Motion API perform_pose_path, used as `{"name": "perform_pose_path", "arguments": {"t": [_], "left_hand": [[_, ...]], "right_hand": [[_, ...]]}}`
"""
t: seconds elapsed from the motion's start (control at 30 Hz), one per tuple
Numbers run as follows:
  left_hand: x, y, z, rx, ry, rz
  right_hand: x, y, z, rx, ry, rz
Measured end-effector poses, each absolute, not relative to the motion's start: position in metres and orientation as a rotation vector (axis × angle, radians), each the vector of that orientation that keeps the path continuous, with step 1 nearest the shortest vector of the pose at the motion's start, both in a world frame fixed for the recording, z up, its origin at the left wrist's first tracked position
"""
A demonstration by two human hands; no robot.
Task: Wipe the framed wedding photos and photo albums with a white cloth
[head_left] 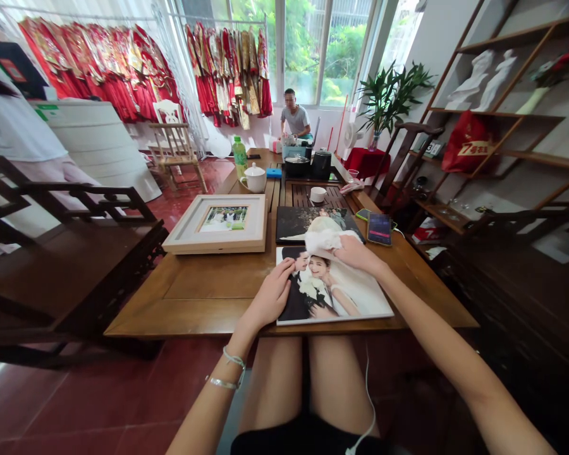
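A wedding photo panel, perhaps an album cover, lies flat at the table's near edge and shows a couple. On its left side rests my left hand, open, fingers stretched over the dark suit in the picture. My right hand presses a white cloth down at the panel's top edge, its fingers closed on the cloth. Just behind lies a second, darker photo panel, partly covered by the cloth. To the left of both stands a light-framed photo, lying face up.
On the wooden table are a phone, a white cup, a lidded mug and a green bottle. A person sits at the far end. Dark wooden chairs flank the table.
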State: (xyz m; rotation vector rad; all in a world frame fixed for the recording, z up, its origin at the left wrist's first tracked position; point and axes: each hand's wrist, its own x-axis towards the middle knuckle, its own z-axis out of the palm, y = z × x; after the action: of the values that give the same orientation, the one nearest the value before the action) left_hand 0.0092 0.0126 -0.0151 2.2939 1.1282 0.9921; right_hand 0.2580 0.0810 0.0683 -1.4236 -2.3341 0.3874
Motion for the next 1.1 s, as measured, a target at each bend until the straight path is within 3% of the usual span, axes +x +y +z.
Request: {"name": "perform_pose_path", "arguments": {"t": [0.3, 0.53, 0.9, 1.1], "left_hand": [[0.009, 0.011, -0.012, 2.288, 1.148, 0.977], [0.010, 0.011, -0.013, 2.290, 1.151, 0.969], [0.008, 0.013, -0.013, 2.279, 1.136, 0.957], [0.008, 0.013, -0.014, 2.269, 1.112, 0.994]], "right_hand": [[0.303, 0.016, 0.045, -1.647, -2.156, 0.270], [0.260, -0.098, 0.041, -1.238, -2.569, 0.218], [0.264, 0.038, 0.049, -1.725, -2.288, 0.165], [0.214, -0.019, 0.040, -1.543, -2.493, 0.088]]}}
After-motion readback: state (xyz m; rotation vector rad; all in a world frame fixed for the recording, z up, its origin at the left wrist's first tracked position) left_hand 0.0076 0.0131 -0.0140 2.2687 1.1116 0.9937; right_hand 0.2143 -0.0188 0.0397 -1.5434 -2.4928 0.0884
